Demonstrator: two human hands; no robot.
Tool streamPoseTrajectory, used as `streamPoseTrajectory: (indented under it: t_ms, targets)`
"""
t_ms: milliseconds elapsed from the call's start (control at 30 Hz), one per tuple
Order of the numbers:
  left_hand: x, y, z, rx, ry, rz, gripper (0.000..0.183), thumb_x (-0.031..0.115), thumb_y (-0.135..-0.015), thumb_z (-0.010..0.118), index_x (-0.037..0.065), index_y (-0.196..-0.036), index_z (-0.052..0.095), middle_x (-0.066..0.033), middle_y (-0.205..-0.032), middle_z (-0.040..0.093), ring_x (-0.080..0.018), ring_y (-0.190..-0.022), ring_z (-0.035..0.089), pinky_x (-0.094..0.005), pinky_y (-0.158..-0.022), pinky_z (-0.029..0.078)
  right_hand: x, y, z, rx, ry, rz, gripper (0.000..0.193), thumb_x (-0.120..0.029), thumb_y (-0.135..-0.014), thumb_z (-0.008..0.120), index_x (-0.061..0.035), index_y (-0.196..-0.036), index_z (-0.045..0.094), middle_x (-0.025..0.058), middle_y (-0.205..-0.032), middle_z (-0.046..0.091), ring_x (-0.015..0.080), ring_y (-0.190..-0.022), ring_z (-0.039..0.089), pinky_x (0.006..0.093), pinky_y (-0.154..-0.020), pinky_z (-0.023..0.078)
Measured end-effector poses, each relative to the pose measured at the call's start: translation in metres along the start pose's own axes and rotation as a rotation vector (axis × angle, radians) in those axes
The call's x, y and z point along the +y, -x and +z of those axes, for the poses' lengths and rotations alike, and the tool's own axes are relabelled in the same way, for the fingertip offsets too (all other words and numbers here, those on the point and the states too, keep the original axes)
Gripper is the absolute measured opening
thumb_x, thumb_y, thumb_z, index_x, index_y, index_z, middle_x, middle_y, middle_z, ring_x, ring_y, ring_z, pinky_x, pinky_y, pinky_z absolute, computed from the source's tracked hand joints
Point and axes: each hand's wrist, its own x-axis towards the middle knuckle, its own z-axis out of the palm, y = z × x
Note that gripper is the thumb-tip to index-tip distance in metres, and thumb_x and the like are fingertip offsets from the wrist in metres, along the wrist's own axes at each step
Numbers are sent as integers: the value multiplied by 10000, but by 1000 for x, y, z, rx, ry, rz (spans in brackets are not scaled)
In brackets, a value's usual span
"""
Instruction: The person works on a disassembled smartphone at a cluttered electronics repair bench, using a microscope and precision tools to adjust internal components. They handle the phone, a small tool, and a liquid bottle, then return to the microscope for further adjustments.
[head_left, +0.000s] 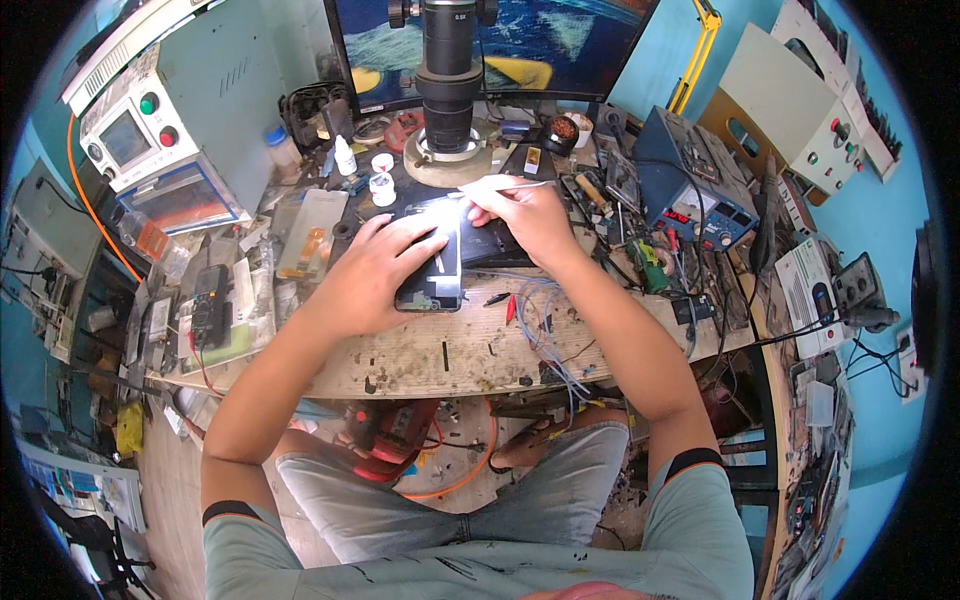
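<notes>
An opened-up smartphone (432, 293) lies on a dark mat at the table's edge, below the microscope (447, 95). Across its left side rests my left hand (378, 268), fingers spread and pressing lightly on the phone. My right hand (525, 218) is closed in a pinch around a thin silver tool (530, 185), whose far end reaches over the phone's top part. Bright light washes out the spot where the tool's tip and the fingers meet, so the tip is hard to make out.
Left of the phone stand a small white jar (382, 189) and a dropper bottle (345, 157). A blue power supply (692, 185) sits at the right among hand tools and cables. Grey wires (552, 335) hang over the front edge. A multimeter (210, 305) lies at the left.
</notes>
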Motion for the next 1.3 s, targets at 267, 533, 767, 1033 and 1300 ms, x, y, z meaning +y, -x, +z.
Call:
streamPoseTrajectory:
  t_ms: [267,533,767,1033,1300]
  targets:
    - [-1,0,3,16,6,-2,900,339,-688,904,97,-1483,558,-155,-1524,531,-366,-1422,479,-543,-1228,318,-5,-1,0,-8,-11,30,208,-150,-1007,674,17,-1064,783,82,-908,761,125,-792,721,259,-752,587]
    - [5,1,-3,17,53,-26,881,163,-630,840,94,-1467,575,-144,-1507,548,-363,-1413,488,-538,-1227,327,1,3,3,-35,-71,98,229,-117,-989,682,14,-1145,785,112,-967,782,131,-803,726,269,-756,591]
    - [0,1,1,43,51,-22,838,-30,-646,711,93,-1466,586,-138,-1488,566,-357,-1421,502,-545,-1242,342,-9,5,2,-48,7,108,243,-139,-1012,683,-3,-1184,785,76,-1017,770,114,-819,698,266,-774,582]
    - [-2,1,5,45,52,-17,833,-32,-659,709,102,-1472,586,-139,-1526,545,-371,-1436,489,-552,-1246,338,-8,5,2,-18,14,95,206,-143,-979,715,-4,-1109,794,71,-956,777,110,-753,701,254,-714,566]
    - [-6,-1,7,53,59,-18,805,-40,-688,697,103,-1473,585,-144,-1540,540,-368,-1448,478,-549,-1249,322,-7,6,1,-38,34,61,244,-125,-1008,686,18,-1192,757,77,-1009,761,109,-789,686,261,-742,572]
